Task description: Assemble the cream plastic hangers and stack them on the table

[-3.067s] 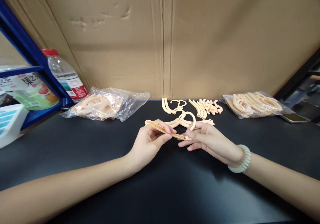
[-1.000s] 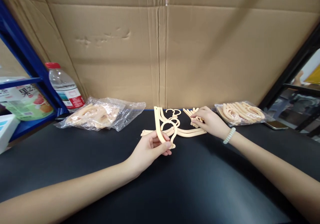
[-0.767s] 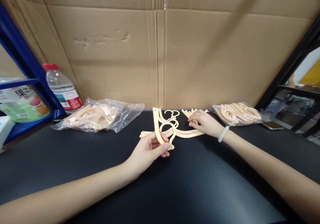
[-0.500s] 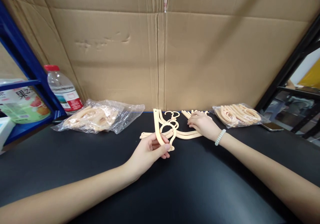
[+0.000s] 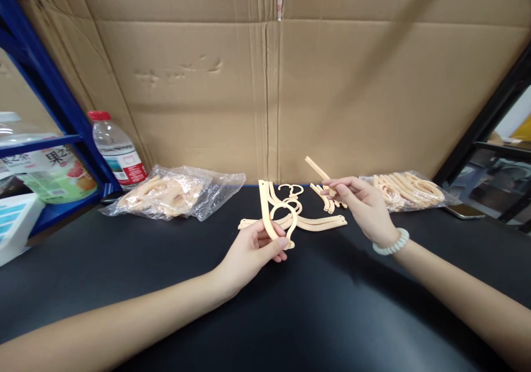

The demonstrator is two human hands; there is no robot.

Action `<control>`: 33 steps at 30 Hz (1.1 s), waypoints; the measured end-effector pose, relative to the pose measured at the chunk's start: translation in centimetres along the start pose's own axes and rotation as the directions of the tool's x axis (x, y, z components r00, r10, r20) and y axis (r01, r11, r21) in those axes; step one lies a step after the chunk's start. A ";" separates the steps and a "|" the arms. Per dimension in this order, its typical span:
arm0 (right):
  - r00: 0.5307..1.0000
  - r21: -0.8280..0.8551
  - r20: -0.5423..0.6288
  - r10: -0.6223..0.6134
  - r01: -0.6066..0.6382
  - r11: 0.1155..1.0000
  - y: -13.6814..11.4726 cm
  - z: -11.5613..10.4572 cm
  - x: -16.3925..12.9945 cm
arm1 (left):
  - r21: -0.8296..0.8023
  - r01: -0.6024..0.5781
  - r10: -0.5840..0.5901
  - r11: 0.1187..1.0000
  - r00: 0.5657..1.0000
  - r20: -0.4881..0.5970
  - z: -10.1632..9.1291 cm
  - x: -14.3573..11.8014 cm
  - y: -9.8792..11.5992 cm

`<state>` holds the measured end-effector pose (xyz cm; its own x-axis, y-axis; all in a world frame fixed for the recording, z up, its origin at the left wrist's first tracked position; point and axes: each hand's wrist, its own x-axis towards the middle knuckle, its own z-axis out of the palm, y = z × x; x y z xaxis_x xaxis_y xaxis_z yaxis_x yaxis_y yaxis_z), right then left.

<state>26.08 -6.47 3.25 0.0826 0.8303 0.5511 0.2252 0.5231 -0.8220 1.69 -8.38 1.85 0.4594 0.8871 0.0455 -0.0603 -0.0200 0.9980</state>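
My left hand (image 5: 253, 253) is closed around a cream plastic partial hanger, a hook (image 5: 295, 217) with one arm (image 5: 264, 203) pointing up. Just behind it, more cream hangers (image 5: 321, 224) with hooks and spread arms lie on the black table, partly hidden by the held piece. My right hand (image 5: 369, 206) pinches one loose hanger arm (image 5: 316, 167), raised above the table with its free end tilted up and to the left. Beneath that piece is a small pile of loose hanger arms (image 5: 327, 201).
A clear bag of hanger parts (image 5: 166, 195) lies at the left, and another bag (image 5: 410, 190) at the right beside a phone (image 5: 465, 211). A red-capped bottle (image 5: 116, 150) stands by the blue shelf frame (image 5: 45, 78). Cardboard (image 5: 199, 112) walls off the back.
My right hand has lifted a hanger arm off the loose pile and drawn back to the right. My left hand keeps the same hold; the view has shifted slightly.
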 end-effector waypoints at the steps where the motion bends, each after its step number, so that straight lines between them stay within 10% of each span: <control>1: 1.000 0.028 -0.027 0.000 0.001 1.000 -0.4 0.4 -0.5 | -0.003 -0.002 0.002 1.000 1.000 -0.002 0.0 0.0 0.0; 17: 0.882 0.417 0.190 0.431 -0.470 0.778 -1.4 4.0 -3.9 | 0.016 -0.058 0.059 0.998 0.998 -0.014 -0.3 0.1 -0.5; 33: 0.883 0.272 0.381 0.273 -0.390 0.880 -1.2 5.2 -5.0 | -0.085 -0.074 0.082 0.994 0.992 0.094 -0.6 0.2 -0.7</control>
<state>20.38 -10.22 0.74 -0.2355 0.9495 0.2074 -0.0981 0.1891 -0.9770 1.31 -7.92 1.16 0.5341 0.8352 0.1312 -0.1691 -0.0465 0.9845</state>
